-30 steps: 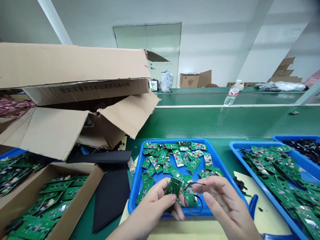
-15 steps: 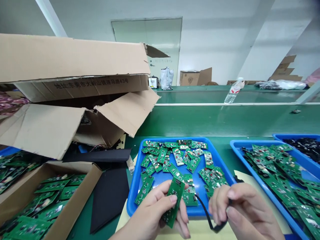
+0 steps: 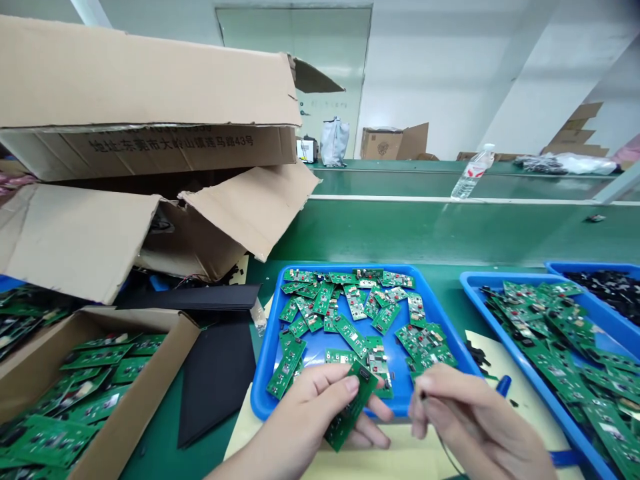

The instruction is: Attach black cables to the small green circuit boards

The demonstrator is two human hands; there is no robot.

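Observation:
My left hand grips a green circuit board between thumb and fingers, tilted over the front of a blue tray. To its right, my right hand is closed in a pinch on a thin dark cable. One end of the cable shows at the fingertips and a strand hangs below the palm; the rest is hidden. Board and cable look apart. Loose circuit boards lie scattered in the tray. A blue-handled tool lies partly behind my right hand.
More boards fill a cardboard box on the left and a second blue tray on the right. Behind that, another tray holds small black parts. Large open cartons lean in at left. A water bottle stands on the ledge.
My right hand has drawn the cable away from the board to the right, and its fingers have closed on it. The left hand keeps the board. The view has tipped downward.

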